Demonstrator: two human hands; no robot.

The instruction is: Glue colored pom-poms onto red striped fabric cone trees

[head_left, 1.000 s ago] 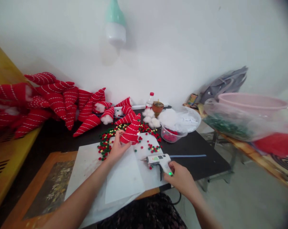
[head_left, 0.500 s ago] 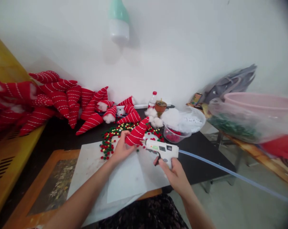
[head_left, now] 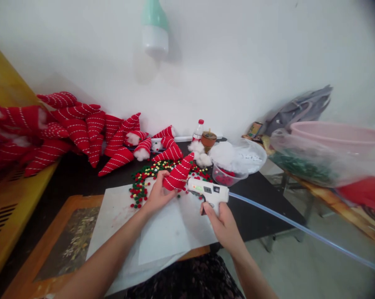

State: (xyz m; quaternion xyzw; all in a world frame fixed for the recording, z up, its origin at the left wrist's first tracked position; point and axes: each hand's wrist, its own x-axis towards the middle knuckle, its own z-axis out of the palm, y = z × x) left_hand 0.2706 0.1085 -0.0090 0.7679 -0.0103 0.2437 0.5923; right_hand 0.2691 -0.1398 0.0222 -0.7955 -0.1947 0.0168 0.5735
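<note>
My left hand [head_left: 159, 194] grips a stuffed red cone hat [head_left: 178, 172] with white dashed stripes, its tip pointing up and to the right. In my right hand [head_left: 222, 222] is a white glue gun [head_left: 208, 190], with a long translucent glue stick [head_left: 268, 211] trailing from its back. The gun's nose is at the hat's right side; the nozzle tip is hidden there, so I cannot tell whether it touches. Small red, green and yellow pompoms [head_left: 140, 189] lie scattered behind and left of the hat. White paper [head_left: 162, 241] lies beneath my hands.
More striped red hats [head_left: 91, 131] are piled at the left, by a yellow crate [head_left: 22, 199]. A clear tub [head_left: 227, 176], cotton tufts [head_left: 203, 159], a brown jar [head_left: 209, 140] and a red-capped bottle [head_left: 198, 129] stand behind. A pink basin [head_left: 337, 132] sits at right.
The glue gun and my right hand have shifted slightly left, bringing the nose closer against the hat. My left hand and the hat stay in place.
</note>
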